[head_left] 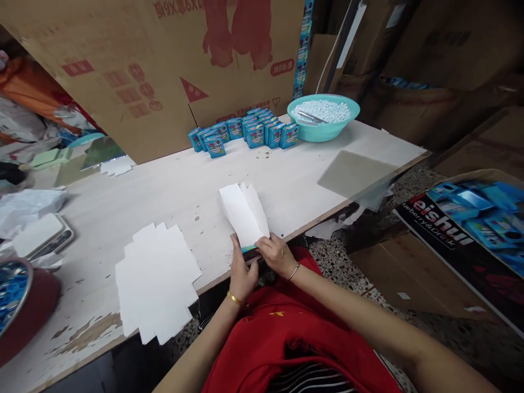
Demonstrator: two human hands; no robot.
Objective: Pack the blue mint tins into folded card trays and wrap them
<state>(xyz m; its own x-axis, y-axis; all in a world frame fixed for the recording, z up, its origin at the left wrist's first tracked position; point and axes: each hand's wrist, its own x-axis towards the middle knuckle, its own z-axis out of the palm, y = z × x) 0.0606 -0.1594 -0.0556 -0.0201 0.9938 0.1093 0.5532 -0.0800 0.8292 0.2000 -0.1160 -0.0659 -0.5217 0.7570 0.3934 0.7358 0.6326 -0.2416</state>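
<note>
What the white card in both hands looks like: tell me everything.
The white card looks like stiff paper, mostly plain white, with a blue-green strip at its near end. A lengthwise fold divides it; its far end is uneven. It extends over the table; whether it touches is unclear. The left hand touches its near left side, the right hand pinches its near right.

boxes (255,136) on table (286,180), beyond cards (242,214), left of basin (323,133)
</note>
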